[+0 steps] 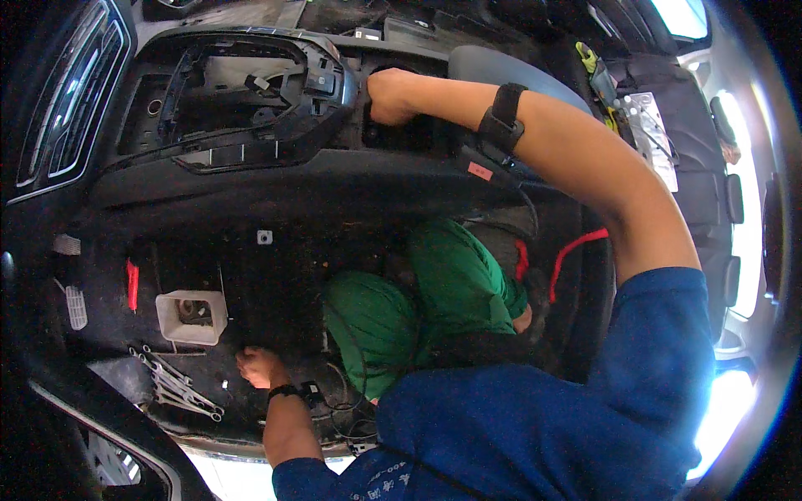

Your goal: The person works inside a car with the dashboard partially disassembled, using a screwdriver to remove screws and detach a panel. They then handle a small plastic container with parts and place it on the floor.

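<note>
A: Head view, with twelve at its top edge: how does the centre console [330,159] lie from the hands?

B: Its long axis runs roughly from nine to three across the upper part. The right hand [390,96] is the nearer by far, up at the console itself, by the nine o'clock side of a dark recess [405,138]

A: And the button panel [322,82]?

B: At nine o'clock from that hand, near it, with the open bay [234,100] beyond on the same line. That sideways relation matters most here: hand and panel lie along the console's length, not across it

A: What is the right hand's grip doing?

B: Its fingers look curled in, knuckles showing, but the tips are hidden. I cannot tell whether they are clamped on anything

A: Then the left hand [261,367]?

B: Low down, well apart from the console, which spreads from about eleven to one o'clock of it. It is at the car floor [288,309], fingers bent; I cannot tell if its grip is apart or together

A: What lies about it?

B: A small white piece [225,385] near it, between eight and nine o'clock, then a bunch of spanners [180,386] farther out that way, their long axis from ten to four. A white tub [164,316] sits at ten o'clock
</note>
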A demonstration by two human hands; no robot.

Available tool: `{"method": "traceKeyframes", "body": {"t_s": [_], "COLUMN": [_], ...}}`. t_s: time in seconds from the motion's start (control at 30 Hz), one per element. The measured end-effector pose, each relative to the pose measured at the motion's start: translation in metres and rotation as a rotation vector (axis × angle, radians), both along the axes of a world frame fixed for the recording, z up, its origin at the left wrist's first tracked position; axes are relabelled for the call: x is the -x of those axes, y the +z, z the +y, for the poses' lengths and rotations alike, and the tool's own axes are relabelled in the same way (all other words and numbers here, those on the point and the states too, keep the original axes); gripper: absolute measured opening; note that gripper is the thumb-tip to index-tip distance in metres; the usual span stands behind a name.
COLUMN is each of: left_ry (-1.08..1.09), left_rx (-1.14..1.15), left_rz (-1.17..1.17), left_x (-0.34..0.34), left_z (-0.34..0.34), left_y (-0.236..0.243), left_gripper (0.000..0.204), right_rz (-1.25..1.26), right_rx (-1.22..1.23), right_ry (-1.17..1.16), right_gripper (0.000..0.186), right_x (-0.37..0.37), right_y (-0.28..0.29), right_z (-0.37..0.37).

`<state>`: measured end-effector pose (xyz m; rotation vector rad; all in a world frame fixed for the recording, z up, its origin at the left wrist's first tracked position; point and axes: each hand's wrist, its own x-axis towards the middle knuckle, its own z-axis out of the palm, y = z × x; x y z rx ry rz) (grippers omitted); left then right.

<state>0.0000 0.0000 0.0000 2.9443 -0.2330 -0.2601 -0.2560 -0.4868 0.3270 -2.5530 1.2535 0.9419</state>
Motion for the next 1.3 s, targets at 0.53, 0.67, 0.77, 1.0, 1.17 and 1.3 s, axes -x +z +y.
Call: {"method": "traceKeyframes", "body": {"t_s": [0.53, 0.67, 0.77, 1.0, 1.17, 1.3], "left_ry": [-0.084, -0.334, -0.064, -0.05, -0.035, -0.042], "left_rx": [-0.042, -0.024, 0.035, 0.011, 0.042, 0.021], "left_rz": [-0.074, -0.185, -0.124, -0.142, -0.152, -0.118], "left_x": [-0.005, -0.004, 0.01, 0.019, 0.017, 0.017], "left_z": [0.01, 0.02, 0.004, -0.019, -0.02, -0.021], "left_y": [-0.019, -0.023, -0.004, 0.036, 0.04, 0.044], "left_gripper": [0.033, 0.033, 0.033, 0.031, 0.029, 0.03], "right_rz": [0.159, -0.026, 0.037, -0.006, 0.004, -0.081], "right_rx": [-0.107, -0.153, -0.161, -0.103, 0.077, 0.058], "right_ry": [0.113, 0.003, 0.261, 0.351, 0.057, 0.093], "right_gripper": [0.029, 0.03, 0.028, 0.024, 0.025, 0.023], "right_x": [-0.002, 0.01, 0.017, 0.016, 0.013, 0.021], "right_y": [-0.007, -0.017, -0.026, -0.016, -0.013, -0.023], "right_z": [-0.007, -0.012, -0.024, -0.016, -0.01, -0.019]}}
